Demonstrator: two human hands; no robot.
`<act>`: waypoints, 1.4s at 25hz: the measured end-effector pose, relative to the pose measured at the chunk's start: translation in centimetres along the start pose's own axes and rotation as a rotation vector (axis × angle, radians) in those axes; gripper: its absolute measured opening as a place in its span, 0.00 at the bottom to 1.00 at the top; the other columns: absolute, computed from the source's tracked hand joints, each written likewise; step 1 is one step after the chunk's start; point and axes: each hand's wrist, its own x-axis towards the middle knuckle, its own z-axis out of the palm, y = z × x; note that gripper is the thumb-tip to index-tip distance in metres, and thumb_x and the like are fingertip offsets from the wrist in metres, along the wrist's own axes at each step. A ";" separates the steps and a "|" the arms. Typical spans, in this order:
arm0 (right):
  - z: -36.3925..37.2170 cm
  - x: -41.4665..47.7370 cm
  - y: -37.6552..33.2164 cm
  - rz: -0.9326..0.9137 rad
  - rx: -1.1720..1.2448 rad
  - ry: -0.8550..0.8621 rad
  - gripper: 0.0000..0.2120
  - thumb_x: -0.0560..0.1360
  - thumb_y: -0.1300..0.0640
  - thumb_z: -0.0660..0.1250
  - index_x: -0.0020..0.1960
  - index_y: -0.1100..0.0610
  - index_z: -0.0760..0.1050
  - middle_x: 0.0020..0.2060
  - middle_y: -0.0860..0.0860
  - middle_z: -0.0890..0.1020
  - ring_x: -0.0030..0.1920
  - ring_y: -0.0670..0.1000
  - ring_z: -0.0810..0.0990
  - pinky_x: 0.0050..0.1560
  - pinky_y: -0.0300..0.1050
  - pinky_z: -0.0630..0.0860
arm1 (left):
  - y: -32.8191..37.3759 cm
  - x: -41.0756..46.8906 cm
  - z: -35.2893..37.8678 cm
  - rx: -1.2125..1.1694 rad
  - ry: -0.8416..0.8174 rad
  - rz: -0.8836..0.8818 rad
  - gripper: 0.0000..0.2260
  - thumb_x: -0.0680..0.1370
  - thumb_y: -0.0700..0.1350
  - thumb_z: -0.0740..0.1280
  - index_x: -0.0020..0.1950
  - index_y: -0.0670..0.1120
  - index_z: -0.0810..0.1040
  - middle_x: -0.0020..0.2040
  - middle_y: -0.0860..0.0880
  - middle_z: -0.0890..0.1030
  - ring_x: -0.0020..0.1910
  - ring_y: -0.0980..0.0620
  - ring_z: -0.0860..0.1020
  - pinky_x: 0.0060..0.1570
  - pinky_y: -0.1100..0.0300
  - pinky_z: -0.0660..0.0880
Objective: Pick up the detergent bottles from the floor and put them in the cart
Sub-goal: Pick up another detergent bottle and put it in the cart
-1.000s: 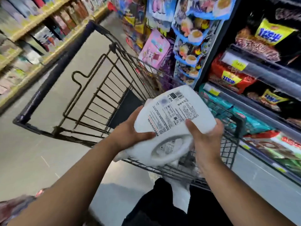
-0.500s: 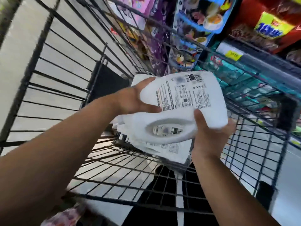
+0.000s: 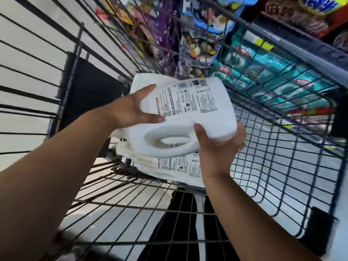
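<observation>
At frame centre, the left hand (image 3: pixel 131 110) and right hand (image 3: pixel 216 147) both gripped a white detergent bottle (image 3: pixel 190 117), held on its side inside the wire shopping cart (image 3: pixel 282 176), just above a second detergent bottle (image 3: pixel 180 169) lying below

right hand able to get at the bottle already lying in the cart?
Probably not as is: right hand and left hand both grip the upper bottle, which hangs right over the lower bottle and covers most of it.
</observation>
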 end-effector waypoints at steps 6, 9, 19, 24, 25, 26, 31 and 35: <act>0.2 -0.3 0.2 -0.113 -0.282 0.039 0.58 0.49 0.27 0.71 0.72 0.54 0.61 0.66 0.55 0.69 0.67 0.58 0.68 0.65 0.60 0.71 | 1.3 -0.6 1.8 0.281 0.069 0.068 0.58 0.57 0.71 0.76 0.78 0.64 0.45 0.73 0.44 0.65 0.71 0.43 0.66 0.70 0.49 0.66; -0.2 0.5 0.1 -0.171 -0.323 -0.025 0.54 0.55 0.38 0.80 0.72 0.56 0.61 0.67 0.56 0.65 0.64 0.58 0.70 0.59 0.50 0.72 | 1.5 -1.2 3.1 0.497 0.179 0.070 0.56 0.61 0.69 0.75 0.78 0.64 0.41 0.73 0.40 0.62 0.69 0.36 0.67 0.67 0.44 0.69; 0.0 1.4 0.5 -0.118 -0.184 0.008 0.54 0.54 0.43 0.81 0.74 0.50 0.60 0.68 0.53 0.63 0.60 0.43 0.63 0.54 0.41 0.67 | 3.5 -0.3 1.7 0.564 0.197 0.126 0.55 0.63 0.66 0.75 0.78 0.65 0.41 0.68 0.41 0.67 0.65 0.38 0.68 0.64 0.49 0.69; 0.3 1.2 0.6 -0.085 -0.212 0.030 0.53 0.59 0.49 0.83 0.76 0.52 0.58 0.69 0.54 0.62 0.67 0.53 0.66 0.55 0.46 0.65 | 3.8 0.4 1.2 0.565 0.191 0.149 0.56 0.63 0.65 0.76 0.78 0.65 0.39 0.69 0.41 0.66 0.66 0.38 0.67 0.65 0.46 0.69; 0.3 1.2 0.7 -0.095 -0.215 0.030 0.53 0.59 0.48 0.83 0.76 0.51 0.58 0.69 0.54 0.62 0.67 0.54 0.66 0.55 0.46 0.65 | 3.8 0.3 1.4 0.558 0.198 0.151 0.56 0.63 0.65 0.76 0.78 0.65 0.39 0.70 0.41 0.65 0.68 0.38 0.66 0.66 0.47 0.67; 0.2 1.2 0.8 -0.112 -0.218 0.023 0.54 0.58 0.45 0.83 0.75 0.51 0.58 0.69 0.54 0.62 0.67 0.55 0.67 0.56 0.46 0.65 | 3.8 0.1 1.6 0.547 0.208 0.149 0.56 0.64 0.64 0.76 0.78 0.64 0.39 0.73 0.41 0.63 0.70 0.38 0.65 0.68 0.48 0.65; -0.6 1.1 -0.1 -0.233 -0.239 -0.021 0.53 0.55 0.35 0.75 0.75 0.51 0.60 0.67 0.51 0.63 0.67 0.55 0.66 0.63 0.45 0.67 | 4.0 -1.7 2.6 0.319 0.319 0.160 0.51 0.67 0.60 0.77 0.80 0.59 0.48 0.78 0.46 0.59 0.77 0.44 0.58 0.73 0.52 0.57; -3.5 0.6 -3.1 -0.316 -0.218 -0.118 0.52 0.59 0.34 0.73 0.76 0.52 0.59 0.69 0.52 0.62 0.68 0.53 0.68 0.65 0.43 0.67 | 5.9 -5.3 3.6 0.175 0.420 0.228 0.44 0.69 0.56 0.77 0.79 0.54 0.58 0.75 0.47 0.65 0.75 0.47 0.62 0.71 0.57 0.60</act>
